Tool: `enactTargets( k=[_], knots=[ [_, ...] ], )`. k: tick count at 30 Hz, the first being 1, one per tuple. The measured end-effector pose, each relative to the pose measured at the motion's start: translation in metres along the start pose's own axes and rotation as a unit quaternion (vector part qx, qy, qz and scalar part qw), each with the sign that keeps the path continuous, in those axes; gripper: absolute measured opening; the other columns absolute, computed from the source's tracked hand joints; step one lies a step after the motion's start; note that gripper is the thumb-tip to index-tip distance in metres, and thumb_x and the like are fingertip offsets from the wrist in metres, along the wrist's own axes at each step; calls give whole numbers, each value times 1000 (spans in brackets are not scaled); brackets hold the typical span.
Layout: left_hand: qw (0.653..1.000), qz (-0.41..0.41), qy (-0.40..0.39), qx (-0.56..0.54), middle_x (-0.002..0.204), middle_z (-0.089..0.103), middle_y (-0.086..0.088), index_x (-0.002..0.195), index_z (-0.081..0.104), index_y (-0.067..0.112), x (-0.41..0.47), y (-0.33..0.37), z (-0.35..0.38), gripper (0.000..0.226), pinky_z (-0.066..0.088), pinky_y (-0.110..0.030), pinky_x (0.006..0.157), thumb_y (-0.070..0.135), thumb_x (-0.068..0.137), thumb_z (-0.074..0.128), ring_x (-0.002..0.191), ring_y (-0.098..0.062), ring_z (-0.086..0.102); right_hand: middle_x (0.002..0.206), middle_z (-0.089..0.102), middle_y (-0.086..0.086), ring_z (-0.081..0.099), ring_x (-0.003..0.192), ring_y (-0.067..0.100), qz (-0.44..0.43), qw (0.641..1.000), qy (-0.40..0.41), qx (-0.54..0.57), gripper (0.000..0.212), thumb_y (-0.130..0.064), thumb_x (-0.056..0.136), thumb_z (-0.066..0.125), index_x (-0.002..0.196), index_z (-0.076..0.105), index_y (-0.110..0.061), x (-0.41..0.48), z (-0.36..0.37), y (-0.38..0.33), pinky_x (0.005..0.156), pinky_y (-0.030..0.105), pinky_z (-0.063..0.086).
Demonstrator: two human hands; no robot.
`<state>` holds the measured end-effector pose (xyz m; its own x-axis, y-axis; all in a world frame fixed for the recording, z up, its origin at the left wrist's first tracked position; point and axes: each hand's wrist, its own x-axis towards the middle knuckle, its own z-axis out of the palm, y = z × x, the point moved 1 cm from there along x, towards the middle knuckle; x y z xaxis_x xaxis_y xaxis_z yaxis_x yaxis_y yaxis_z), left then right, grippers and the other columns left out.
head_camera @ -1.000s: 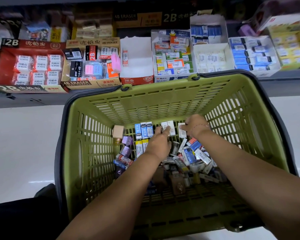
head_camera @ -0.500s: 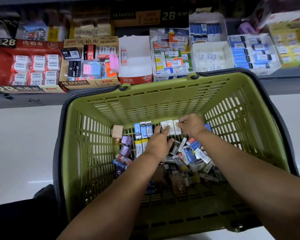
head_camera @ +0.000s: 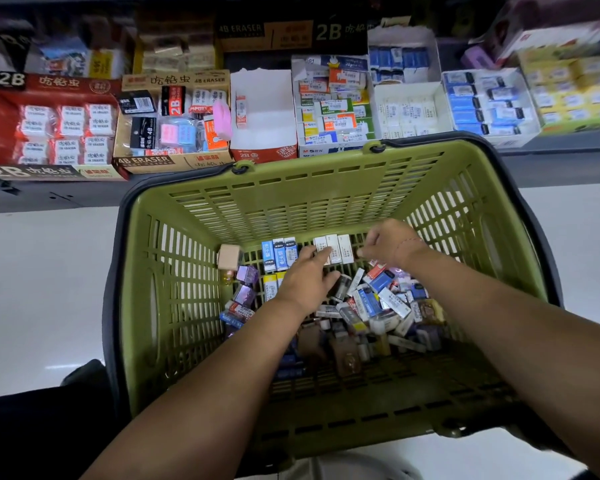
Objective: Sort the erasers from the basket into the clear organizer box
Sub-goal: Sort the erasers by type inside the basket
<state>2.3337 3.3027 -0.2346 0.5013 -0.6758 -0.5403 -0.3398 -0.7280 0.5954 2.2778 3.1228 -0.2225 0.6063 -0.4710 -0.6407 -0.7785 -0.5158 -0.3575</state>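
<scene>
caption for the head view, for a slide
Left hand and right hand reach into a green basket, meeting at a row of white erasers by its far wall.

Your basket [head_camera: 309,202] reads olive green, walls patterned in a grid of slots, with black handles [head_camera: 110,306] round the rim. Inside, there are three white erasers [head_camera: 335,249], three blue-and-white erasers [head_camera: 279,254], shiny purple erasers [head_camera: 246,274] and a peach-beige cube [head_camera: 229,257]. The heap [head_camera: 378,306] mixes blue, white, red and brown. On the dark grey shelf [head_camera: 66,199] you have a red box [head_camera: 49,85] of white packs, a tan box [head_camera: 174,161], a pink eraser [head_camera: 222,119], a white box with a red front [head_camera: 264,154] and yellow packs [head_camera: 568,95].
</scene>
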Motion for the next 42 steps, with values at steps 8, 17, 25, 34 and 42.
enactTargets(
  k=[8, 17, 25, 34, 42],
  knots=[
    [998, 39, -34, 27, 147, 43, -5, 145, 41, 19, -13, 13, 12, 64, 31, -31, 107, 36, 89, 66, 134, -24, 40, 108, 69, 0, 63, 81, 16, -9, 976, -80, -201, 17, -26, 84, 69, 92, 65, -12, -46, 3, 9, 73, 26, 48],
    [998, -25, -23, -56, 131, 54, -8, 120, 54, 16, -22, 4, 16, 32, 42, -26, 85, 15, 90, 65, 112, -24, 54, 111, 63, 11, 61, 101, 26, -1, 988, -21, -155, 35, -20, 84, 69, 113, 55, -7, -59, 21, 29, 85, 34, 52],
    [997, -9, 50, 49, 124, 43, -8, 121, 59, 8, -17, -4, 4, 30, 39, -30, 101, 14, 92, 62, 115, -26, 49, 99, 68, 4, 64, 92, 21, 75, 978, 98, 170, 14, -22, 80, 74, 78, 62, -18, -4, 8, 3, 78, 25, 49],
    [997, 2, 35, 64, 155, 18, -9, 150, 25, 8, -5, 3, 15, 58, 38, -35, 103, 16, 98, 51, 127, -30, 46, 83, 60, 4, 55, 77, 18, 77, 985, 59, 140, 20, -17, 84, 65, 101, 69, -8, 28, 20, -1, 63, 22, 47],
    [999, -7, 35, 35, 158, 15, -7, 151, 23, 9, -4, -1, 13, 59, 34, -32, 108, 14, 98, 47, 135, -27, 39, 86, 71, 8, 66, 77, 20, 27, 993, 93, 60, 20, -24, 82, 73, 79, 69, -5, 7, 32, 1, 68, 23, 48]
  ],
)
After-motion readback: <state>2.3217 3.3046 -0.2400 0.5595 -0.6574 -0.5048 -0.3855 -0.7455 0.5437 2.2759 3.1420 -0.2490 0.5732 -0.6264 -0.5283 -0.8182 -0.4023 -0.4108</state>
